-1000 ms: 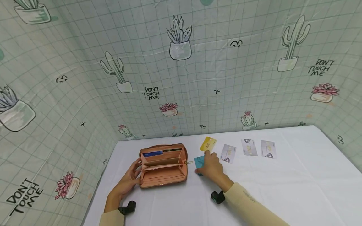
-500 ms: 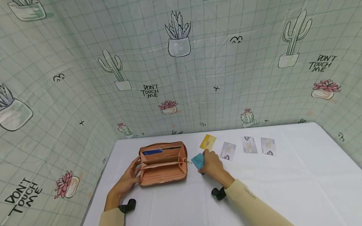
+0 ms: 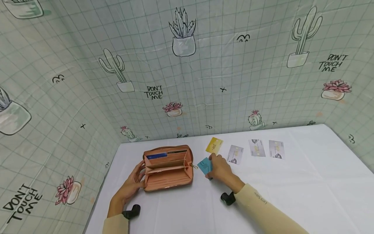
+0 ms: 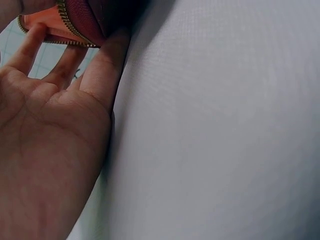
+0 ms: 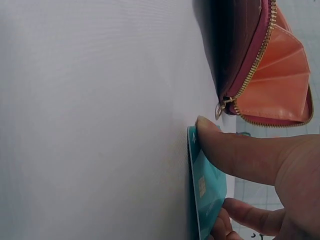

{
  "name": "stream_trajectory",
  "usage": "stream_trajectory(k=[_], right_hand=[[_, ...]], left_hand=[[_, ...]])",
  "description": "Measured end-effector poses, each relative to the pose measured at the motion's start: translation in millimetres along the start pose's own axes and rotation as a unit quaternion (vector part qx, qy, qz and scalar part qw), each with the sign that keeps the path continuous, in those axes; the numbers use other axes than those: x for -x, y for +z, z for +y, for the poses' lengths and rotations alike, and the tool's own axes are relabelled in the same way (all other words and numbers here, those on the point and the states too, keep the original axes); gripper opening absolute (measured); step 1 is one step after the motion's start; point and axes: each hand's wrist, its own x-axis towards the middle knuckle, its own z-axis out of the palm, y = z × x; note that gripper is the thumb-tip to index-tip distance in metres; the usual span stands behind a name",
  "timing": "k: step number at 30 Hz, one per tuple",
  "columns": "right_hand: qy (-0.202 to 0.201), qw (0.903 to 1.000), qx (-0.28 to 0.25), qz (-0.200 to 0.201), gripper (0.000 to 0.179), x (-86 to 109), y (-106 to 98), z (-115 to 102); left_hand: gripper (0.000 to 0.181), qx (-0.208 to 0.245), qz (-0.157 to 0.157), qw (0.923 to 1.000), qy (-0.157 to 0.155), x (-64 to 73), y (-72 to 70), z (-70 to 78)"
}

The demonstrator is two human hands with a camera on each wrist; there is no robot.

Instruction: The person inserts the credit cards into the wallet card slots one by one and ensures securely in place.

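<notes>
An open salmon-pink zip wallet [image 3: 168,168] lies on the white table [image 3: 292,182], with a blue card in its top slot. My left hand [image 3: 135,182] rests against the wallet's left edge, its fingers [image 4: 75,60] fairly straight along the zipper side of the wallet [image 4: 70,25]. My right hand [image 3: 218,168] pinches a teal card [image 3: 205,165] just right of the wallet, one edge lifted off the table. In the right wrist view the thumb [image 5: 235,150] lies on the teal card [image 5: 207,195], near the wallet's [image 5: 270,75] zip pull.
A yellow card [image 3: 214,145] and three grey cards [image 3: 235,154] [image 3: 257,148] [image 3: 276,149] lie in a row behind my right hand. A cactus-print cloth [image 3: 187,71] walls the table at the back and sides.
My right hand has lifted the teal card's edge off the table and brought it slightly left toward the wallet. The left hand has stayed on the wallet.
</notes>
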Motion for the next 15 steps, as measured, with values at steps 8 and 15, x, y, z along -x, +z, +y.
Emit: stream_trajectory(k=[8, 15], right_hand=[[-0.013, 0.9996, -0.025, 0.003, 0.067, 3.2, 1.2, 3.8], [-0.017, 0.9931, -0.116, 0.008, 0.037, 6.5, -6.1, 12.6]], left_hand=[[0.111, 0.003, 0.005, 1.0, 0.002, 0.2, -0.4, -0.3], [0.111, 0.003, 0.001, 1.0, -0.003, 0.9, 0.4, 1.2]])
